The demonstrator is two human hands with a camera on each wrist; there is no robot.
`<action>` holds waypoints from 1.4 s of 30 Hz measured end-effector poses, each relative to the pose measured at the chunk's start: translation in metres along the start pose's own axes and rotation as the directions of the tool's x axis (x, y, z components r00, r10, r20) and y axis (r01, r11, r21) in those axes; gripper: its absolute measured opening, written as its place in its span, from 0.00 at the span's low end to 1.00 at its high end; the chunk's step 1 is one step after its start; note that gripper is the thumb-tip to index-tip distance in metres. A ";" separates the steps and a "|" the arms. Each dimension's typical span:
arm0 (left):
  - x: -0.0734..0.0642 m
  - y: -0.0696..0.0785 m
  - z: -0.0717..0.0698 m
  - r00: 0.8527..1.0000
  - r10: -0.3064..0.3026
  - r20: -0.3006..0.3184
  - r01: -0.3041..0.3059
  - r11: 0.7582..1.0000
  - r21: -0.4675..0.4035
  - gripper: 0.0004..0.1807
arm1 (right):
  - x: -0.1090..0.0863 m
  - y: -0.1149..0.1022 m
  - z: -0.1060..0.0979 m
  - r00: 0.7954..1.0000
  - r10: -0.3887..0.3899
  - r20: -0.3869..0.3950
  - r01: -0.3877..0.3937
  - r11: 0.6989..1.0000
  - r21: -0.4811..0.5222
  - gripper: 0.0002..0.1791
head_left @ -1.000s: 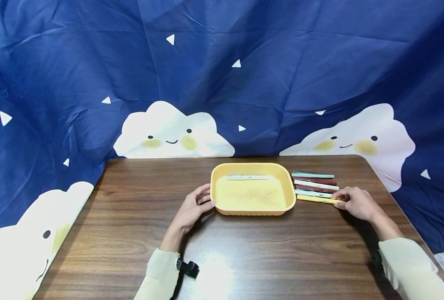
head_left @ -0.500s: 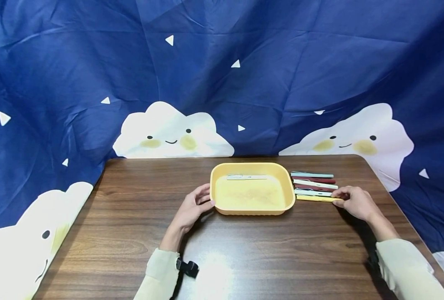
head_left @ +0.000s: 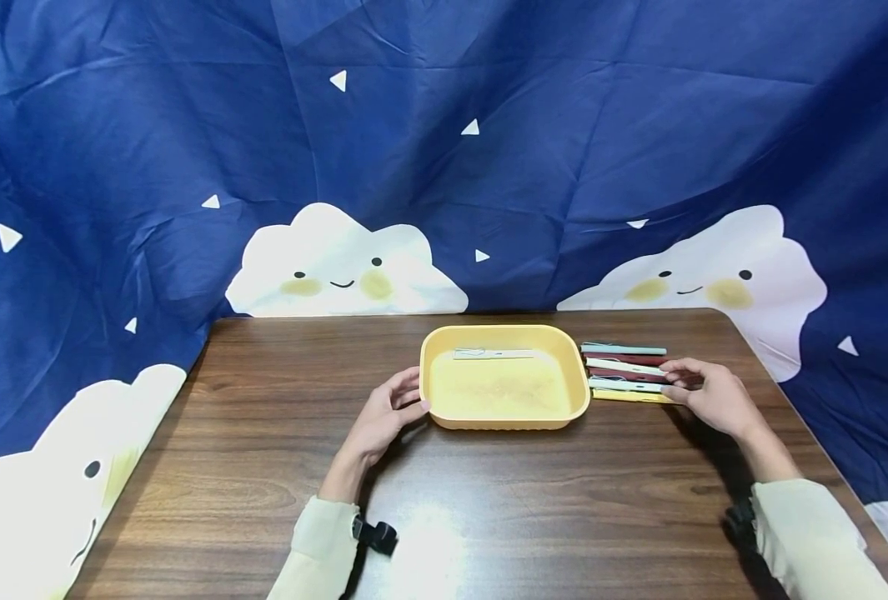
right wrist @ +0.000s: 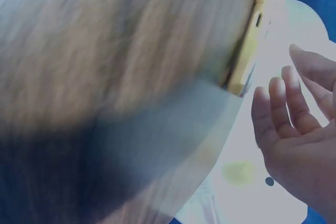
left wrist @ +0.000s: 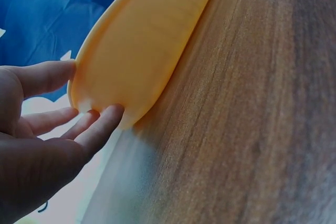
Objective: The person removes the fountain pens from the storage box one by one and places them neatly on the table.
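A shallow yellow plastic tray [head_left: 507, 423] stands on the table with one whitish pen [head_left: 494, 354] lying in it. My left hand [head_left: 379, 421] touches the tray's left end, its thumb and fingertips against the wall in the left wrist view. Right of the tray lies a row of capped pens: a teal one [head_left: 631, 350], dark red ones [head_left: 642, 360], a white one [head_left: 619, 365], a pale blue one [head_left: 624, 386] and a yellow one [head_left: 624, 396] nearest me. My right hand [head_left: 717, 400] hovers at their right ends, fingers parted, apart from the yellow pen in the right wrist view.
A brown wood-grain table [head_left: 526, 517] carries everything. Behind it hangs a blue cloth [head_left: 444, 167] printed with white clouds. The table's right edge runs just beyond my right hand. Black straps with small devices [head_left: 376, 537] sit at both wrists.
My right hand has let go of the yellow pen's end and shifted slightly away from me, over the ends of the other pens. The left hand and the tray stay put.
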State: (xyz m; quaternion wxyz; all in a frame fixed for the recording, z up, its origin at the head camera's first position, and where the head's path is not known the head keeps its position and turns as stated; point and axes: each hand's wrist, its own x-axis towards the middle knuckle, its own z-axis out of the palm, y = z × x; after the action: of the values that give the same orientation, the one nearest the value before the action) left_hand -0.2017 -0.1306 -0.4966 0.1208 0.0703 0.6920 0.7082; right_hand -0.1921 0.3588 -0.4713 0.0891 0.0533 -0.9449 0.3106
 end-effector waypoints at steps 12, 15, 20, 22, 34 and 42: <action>0.000 -0.001 0.000 1.000 -0.006 0.004 0.006 1.000 -0.001 0.33 | 0.006 -0.029 0.003 0.999 -0.037 0.033 0.030 0.982 0.187 0.22; 0.000 -0.001 0.000 1.000 -0.003 0.005 0.003 1.000 -0.008 0.34 | 0.009 -0.037 0.003 0.998 -0.047 0.051 0.034 0.974 0.225 0.25; 0.000 0.000 0.001 1.000 0.004 0.009 -0.004 1.000 -0.016 0.34 | 0.014 -0.047 0.005 0.994 -0.066 0.088 0.039 0.959 0.282 0.27; 0.000 -0.001 0.001 1.000 0.003 0.008 -0.003 1.000 -0.017 0.34 | 0.016 -0.051 0.006 0.993 -0.071 0.096 0.038 0.951 0.306 0.27; 0.001 0.000 0.000 1.000 -0.002 0.005 0.002 1.000 -0.016 0.34 | 0.027 -0.077 0.010 0.982 -0.106 0.159 0.025 0.898 0.438 0.30; 0.000 0.001 -0.001 1.000 -0.002 0.009 0.002 1.000 -0.015 0.35 | 0.039 -0.093 0.020 0.964 -0.158 0.213 0.020 0.844 0.535 0.33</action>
State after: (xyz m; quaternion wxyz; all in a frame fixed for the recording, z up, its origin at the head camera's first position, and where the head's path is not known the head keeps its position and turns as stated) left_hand -0.2024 -0.1311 -0.4954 0.1251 0.0721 0.6860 0.7131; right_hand -0.2188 0.2701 -0.4252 -0.0337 0.1584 -0.8229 0.5447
